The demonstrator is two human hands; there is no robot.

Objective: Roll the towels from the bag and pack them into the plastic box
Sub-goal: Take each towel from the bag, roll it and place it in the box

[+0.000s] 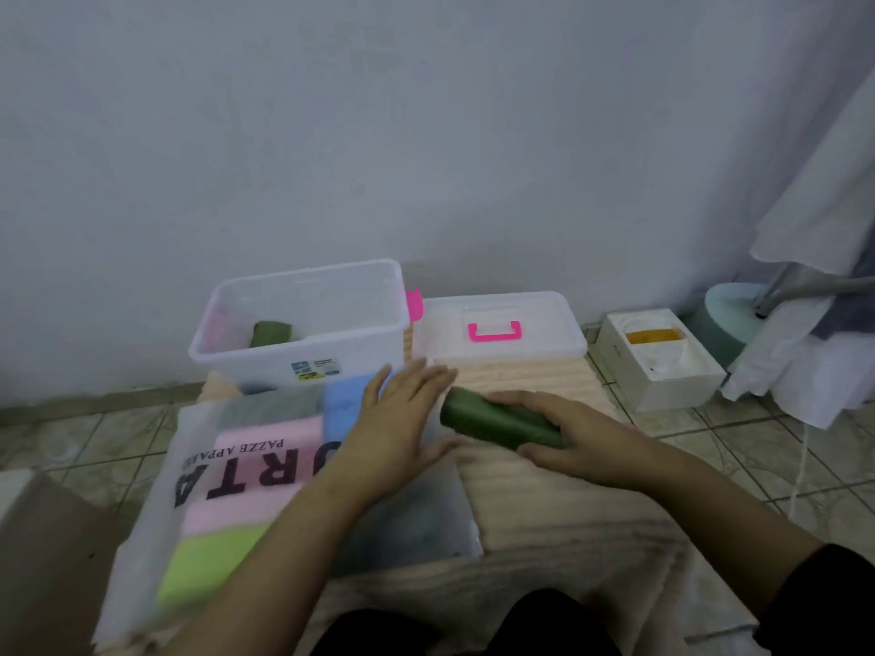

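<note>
Right hand (563, 437) gripping dark green rolled towel (502, 423) at frame centre, fingers curling round its right end. Left hand (402, 419) lying flat and spread just beside the roll's left end, resting on the bag (199, 466) of folded towels at lower left. Plastic box (303, 324) sitting open at upper centre-left, one green roll (270, 333) already lying inside; lid (497, 324) lying to its right. Judging: keeping the roll squeezed tight while carrying, laying it snug alongside the first.
</note>
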